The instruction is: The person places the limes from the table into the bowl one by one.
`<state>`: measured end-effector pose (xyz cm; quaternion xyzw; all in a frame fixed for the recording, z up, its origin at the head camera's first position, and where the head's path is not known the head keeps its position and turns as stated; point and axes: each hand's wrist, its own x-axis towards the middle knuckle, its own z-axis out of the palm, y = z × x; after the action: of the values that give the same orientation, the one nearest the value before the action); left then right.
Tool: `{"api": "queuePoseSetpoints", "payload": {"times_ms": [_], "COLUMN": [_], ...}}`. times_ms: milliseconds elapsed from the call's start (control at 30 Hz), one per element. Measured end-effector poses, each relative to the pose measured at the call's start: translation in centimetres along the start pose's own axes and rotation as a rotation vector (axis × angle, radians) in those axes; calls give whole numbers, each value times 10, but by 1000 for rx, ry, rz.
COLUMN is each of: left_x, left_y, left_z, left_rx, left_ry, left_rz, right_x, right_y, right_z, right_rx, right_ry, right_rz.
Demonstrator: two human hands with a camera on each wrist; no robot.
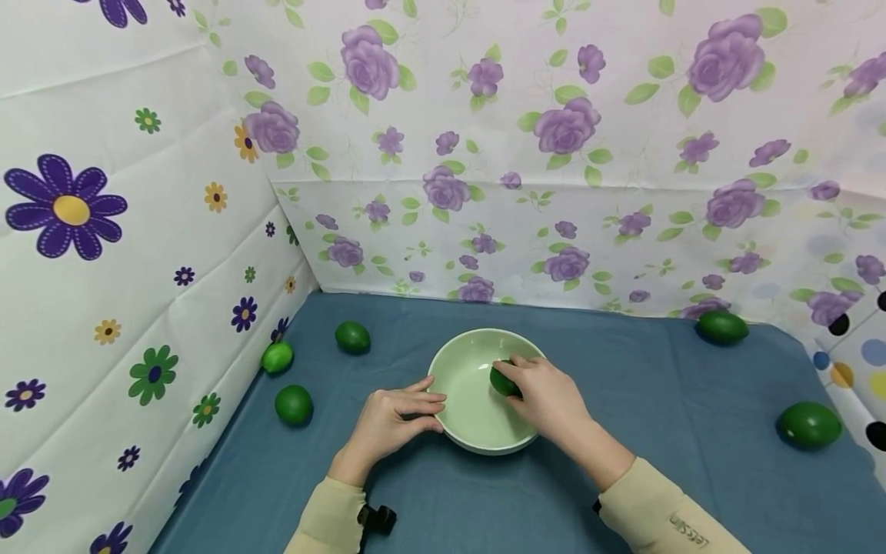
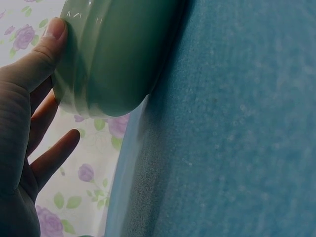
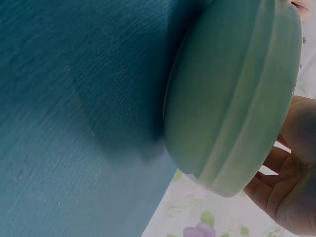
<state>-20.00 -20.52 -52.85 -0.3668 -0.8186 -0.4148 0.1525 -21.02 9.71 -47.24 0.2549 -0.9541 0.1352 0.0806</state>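
Note:
A pale green bowl (image 1: 477, 427) stands on the blue cloth in the head view. Inside it, my right hand (image 1: 547, 396) holds a dark green lime-like fruit (image 1: 501, 380) between thumb and fingers, over the right part of the bowl. My left hand (image 1: 394, 419) touches the bowl's left rim, fingers nearly straight. In the left wrist view the thumb of the left hand (image 2: 24, 108) lies against the wall of the bowl (image 2: 113, 59). The right wrist view shows the right hand (image 3: 291, 173) behind the bowl (image 3: 232, 98); the fruit is hidden there.
On the left of the blue cloth (image 1: 443, 508) lie green fruits (image 1: 353, 338), (image 1: 294, 405) and a lighter one (image 1: 278, 358). Two more green fruits (image 1: 722, 328), (image 1: 809, 425) lie at the right. Flowered sheets (image 1: 512, 223) hang behind and at the left.

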Motion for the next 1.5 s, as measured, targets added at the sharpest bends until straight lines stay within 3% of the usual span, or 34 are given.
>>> {"api": "queuePoseSetpoints", "payload": {"times_ms": [1500], "left_x": [1], "left_y": [4], "left_z": [-1], "left_rx": [-2], "left_ry": [-4], "left_rz": [-2], "right_x": [8], "right_y": [-10], "right_z": [12], "right_rx": [-76], "right_ry": [-31], "right_rz": [57]}}
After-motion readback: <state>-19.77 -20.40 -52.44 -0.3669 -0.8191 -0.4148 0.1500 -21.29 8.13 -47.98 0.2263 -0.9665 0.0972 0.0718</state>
